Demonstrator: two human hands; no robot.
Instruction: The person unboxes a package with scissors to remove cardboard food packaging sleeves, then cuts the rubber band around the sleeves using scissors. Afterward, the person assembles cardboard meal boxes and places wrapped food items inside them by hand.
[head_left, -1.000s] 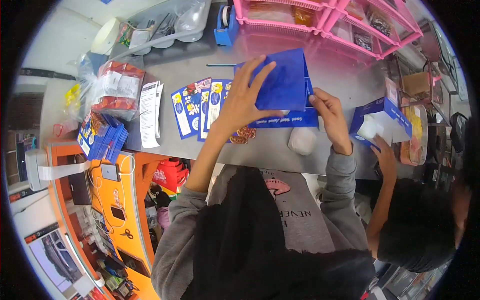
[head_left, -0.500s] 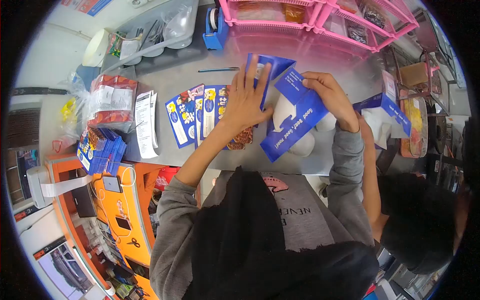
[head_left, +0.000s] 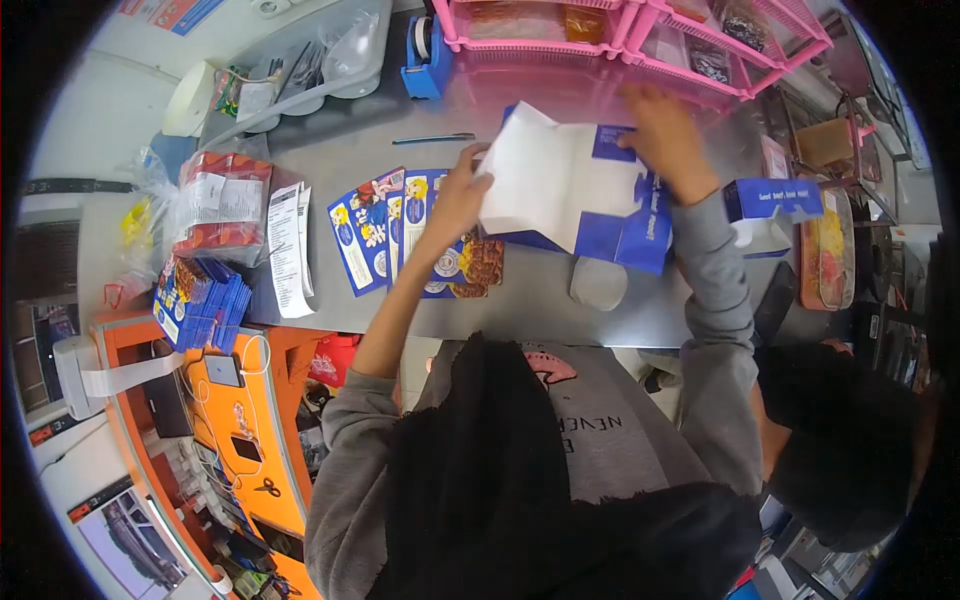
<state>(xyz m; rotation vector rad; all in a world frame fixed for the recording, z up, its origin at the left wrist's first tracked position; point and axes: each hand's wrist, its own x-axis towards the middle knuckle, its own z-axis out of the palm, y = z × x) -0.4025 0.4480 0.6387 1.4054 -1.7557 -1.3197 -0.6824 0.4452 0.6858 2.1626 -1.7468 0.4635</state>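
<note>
A partly unfolded cardboard box (head_left: 540,175), blue outside with white lettering and plain white inside, stands above the metal table with its inner face toward me. My left hand (head_left: 460,198) grips its left edge between thumb and fingers. Over the box's right side is my right hand (head_left: 672,140), somewhat blurred, with fingers and thumb apart; the thumb is close to a blue flap (head_left: 613,142). Just below the box sits a rounded white packet (head_left: 598,284), partly covered by it. Colourful printed cards (head_left: 362,235) lie left of the box.
A pen (head_left: 433,138) and paper slips (head_left: 290,250) lie on the table. Pink baskets (head_left: 540,48) and a blue tape dispenser (head_left: 427,65) stand at the back. Another blue box (head_left: 770,195) is at right, beside a co-worker's dark head covering (head_left: 840,450). Bundled blue cards (head_left: 205,305) sit at left.
The box has turned and opened out, showing its white inside. My left hand has closed on its left edge. My right hand has moved up, and one white packet has become hidden.
</note>
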